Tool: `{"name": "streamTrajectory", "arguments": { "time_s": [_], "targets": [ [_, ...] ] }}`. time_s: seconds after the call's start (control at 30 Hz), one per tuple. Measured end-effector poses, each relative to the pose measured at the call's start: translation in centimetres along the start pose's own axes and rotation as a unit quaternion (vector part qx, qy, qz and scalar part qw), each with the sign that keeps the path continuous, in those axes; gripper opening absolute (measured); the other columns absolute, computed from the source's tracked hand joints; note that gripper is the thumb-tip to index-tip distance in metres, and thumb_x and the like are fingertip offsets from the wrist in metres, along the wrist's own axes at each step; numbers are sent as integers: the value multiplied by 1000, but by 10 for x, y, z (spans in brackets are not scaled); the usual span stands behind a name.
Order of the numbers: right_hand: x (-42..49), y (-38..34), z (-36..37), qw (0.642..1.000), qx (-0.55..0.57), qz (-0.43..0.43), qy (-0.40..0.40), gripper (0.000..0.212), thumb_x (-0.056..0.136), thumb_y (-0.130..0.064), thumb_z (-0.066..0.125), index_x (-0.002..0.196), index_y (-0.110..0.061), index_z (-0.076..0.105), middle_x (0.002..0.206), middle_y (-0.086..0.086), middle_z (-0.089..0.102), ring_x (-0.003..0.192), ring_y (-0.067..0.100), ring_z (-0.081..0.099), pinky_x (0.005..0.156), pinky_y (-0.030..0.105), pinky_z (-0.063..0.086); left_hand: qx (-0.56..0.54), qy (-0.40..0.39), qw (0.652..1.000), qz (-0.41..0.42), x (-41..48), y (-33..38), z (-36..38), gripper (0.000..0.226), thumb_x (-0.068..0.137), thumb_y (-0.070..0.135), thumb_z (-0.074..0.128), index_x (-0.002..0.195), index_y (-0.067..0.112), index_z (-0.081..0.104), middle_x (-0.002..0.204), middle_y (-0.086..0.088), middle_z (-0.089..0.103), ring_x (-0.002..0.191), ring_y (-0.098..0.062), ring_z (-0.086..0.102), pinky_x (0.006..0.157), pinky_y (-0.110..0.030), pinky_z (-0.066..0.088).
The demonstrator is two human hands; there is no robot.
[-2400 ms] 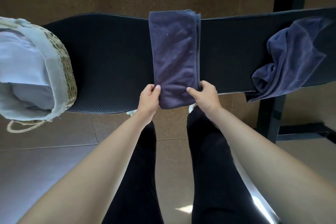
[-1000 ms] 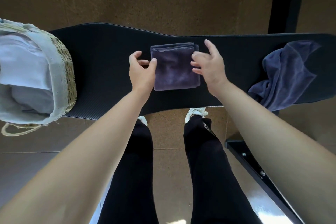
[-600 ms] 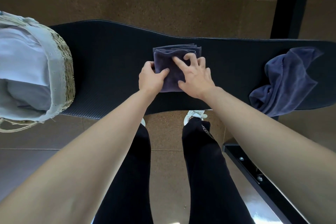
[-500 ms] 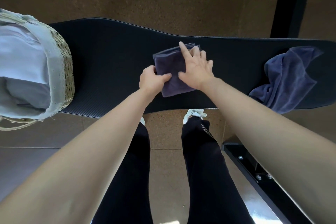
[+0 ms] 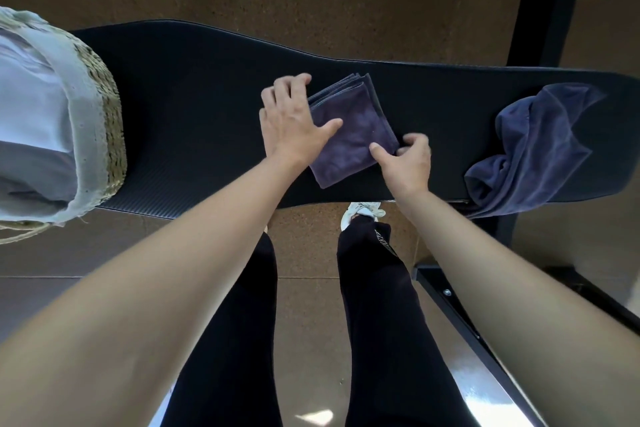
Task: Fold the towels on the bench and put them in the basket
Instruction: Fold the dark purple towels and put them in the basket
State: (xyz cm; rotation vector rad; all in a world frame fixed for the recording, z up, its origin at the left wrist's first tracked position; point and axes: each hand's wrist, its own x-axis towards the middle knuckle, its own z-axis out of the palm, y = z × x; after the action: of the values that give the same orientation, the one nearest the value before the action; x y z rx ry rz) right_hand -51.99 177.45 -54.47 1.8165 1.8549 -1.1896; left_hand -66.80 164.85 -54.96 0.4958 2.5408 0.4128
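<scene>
A dark purple towel (image 5: 349,130), folded into a small square and turned at an angle, lies in the middle of the black padded bench (image 5: 194,107). My left hand (image 5: 294,121) grips its left edge, thumb on top and fingers curled around the far-left side. My right hand (image 5: 405,159) pinches its near-right corner between thumb and fingers. A second dark blue towel (image 5: 533,149) lies crumpled at the bench's right end, hanging over the front edge. The woven basket (image 5: 104,121) with a pale cloth liner stands on the bench's left end.
Light folded cloth (image 5: 31,121) lies inside the basket. A black upright post (image 5: 543,0) stands behind the bench at the right. A black metal frame bar (image 5: 460,308) runs along the floor by my right leg. My legs stand close to the bench's front edge.
The long folded towel was folded down to a small square. Within the last half second my right hand slid from on top to the near-right corner, and the towel has rotated.
</scene>
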Motion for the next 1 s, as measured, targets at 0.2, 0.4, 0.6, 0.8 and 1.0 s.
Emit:
{"name": "streamTrajectory", "arguments": {
  "time_s": [0.2, 0.4, 0.6, 0.8, 1.0],
  "targets": [
    [-27, -4, 20, 927, 262, 247, -109, 53, 83, -44, 82, 118, -10, 62, 110, 9, 71, 99, 26, 70, 87, 43, 59, 2, -66, 998, -9, 10, 4, 4, 80, 84, 51, 79, 148, 27, 39, 137, -5, 51, 123, -24, 53, 95, -41, 49],
    [-33, -22, 28, 925, 287, 214, -126, 41, 87, -23, 80, 123, -13, 63, 111, 7, 74, 98, 25, 73, 86, 42, 62, -100, -140, 979, -113, -9, -8, -5, 55, 80, 47, 83, 124, 29, 55, 112, 5, 67, 98, -18, 66, 77, -36, 52],
    [-41, -26, 15, 963, 163, 90, -194, 26, 86, -17, 79, 110, -14, 70, 104, 5, 78, 96, 24, 76, 89, 46, 62, -296, -200, 909, -216, -51, -40, -21, 33, 76, 43, 86, 99, 22, 75, 93, 6, 76, 88, -15, 74, 83, -44, 63],
    [-67, -49, 29, 980, 18, -16, -196, 70, 84, -19, 83, 143, -19, 46, 125, 5, 60, 109, 20, 64, 90, 36, 57, -436, -172, 858, -212, -91, -73, -58, 34, 75, 19, 87, 101, 13, 66, 96, -4, 74, 89, -17, 72, 78, -39, 62],
    [-103, -127, 80, 914, -133, -243, -297, 95, 68, -23, 86, 149, -40, 40, 148, -8, 47, 138, 21, 41, 114, 46, 40, -429, -124, 878, -173, -112, -126, -113, 25, 70, 16, 70, 90, 24, 58, 83, 1, 67, 78, -24, 64, 71, -46, 54]
  ]
}}
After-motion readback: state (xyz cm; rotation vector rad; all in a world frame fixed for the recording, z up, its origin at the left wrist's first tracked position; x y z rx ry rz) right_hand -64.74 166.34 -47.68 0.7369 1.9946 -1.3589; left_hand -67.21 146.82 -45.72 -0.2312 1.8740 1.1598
